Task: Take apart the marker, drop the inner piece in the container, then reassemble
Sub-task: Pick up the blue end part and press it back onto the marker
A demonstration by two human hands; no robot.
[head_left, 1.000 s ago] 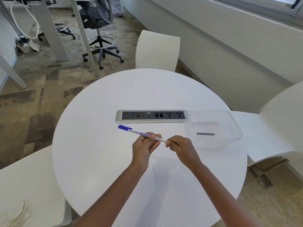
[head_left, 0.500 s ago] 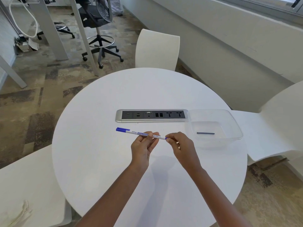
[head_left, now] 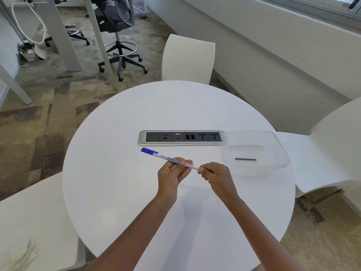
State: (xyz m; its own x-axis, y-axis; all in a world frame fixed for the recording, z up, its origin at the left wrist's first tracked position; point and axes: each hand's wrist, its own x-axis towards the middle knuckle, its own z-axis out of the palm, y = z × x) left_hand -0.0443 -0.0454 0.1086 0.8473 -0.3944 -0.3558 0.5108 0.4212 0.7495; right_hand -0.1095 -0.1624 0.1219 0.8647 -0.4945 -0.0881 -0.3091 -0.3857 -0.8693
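Note:
A slim white marker (head_left: 164, 156) with a blue cap at its left end hangs just above the round white table (head_left: 117, 182). My left hand (head_left: 172, 173) pinches the marker's barrel near the middle. At the barrel's right end my right hand (head_left: 214, 175) is closed around the tail, which its fingers hide. A thin dark inner piece (head_left: 245, 159) lies flat in the clear plastic container (head_left: 281, 151) to the right of my hands.
A grey power and data socket strip (head_left: 181, 137) is set into the table behind the marker, touching the container's left rim. White chairs stand at the far side (head_left: 187, 57), right (head_left: 332, 149) and near left (head_left: 29, 222). A black office chair (head_left: 117, 26) stands beyond.
The marker has tilted slightly flatter and its capped end has dipped a little. Both hands keep their grip at the same spots; the inner piece stays in the container.

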